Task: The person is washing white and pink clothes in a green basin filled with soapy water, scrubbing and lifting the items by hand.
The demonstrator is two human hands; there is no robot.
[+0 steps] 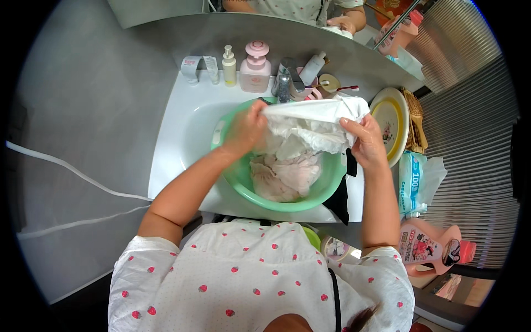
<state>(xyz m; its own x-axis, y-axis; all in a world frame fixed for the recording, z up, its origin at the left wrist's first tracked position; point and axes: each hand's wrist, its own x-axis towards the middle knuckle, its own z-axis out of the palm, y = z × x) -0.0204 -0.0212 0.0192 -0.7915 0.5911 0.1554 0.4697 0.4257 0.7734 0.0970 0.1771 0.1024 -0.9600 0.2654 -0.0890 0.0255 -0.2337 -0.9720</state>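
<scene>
A wet white cloth, perhaps a garment, is stretched between my two hands above a green plastic basin. My left hand, slightly blurred, grips its left end. At the right end, my right hand pinches the cloth with the thumb on top. More wet whitish fabric lies bunched in the basin below. The basin sits in the white sink, and the raised cloth hides part of its far side. A piece of black cloth hangs over the basin's right rim.
Behind the basin stand a pink pump bottle, a slim white pump bottle, a curled tube and the faucet. On the right are a yellow-ringed enamel basin, a hairbrush, a tissue pack and a pink detergent bottle.
</scene>
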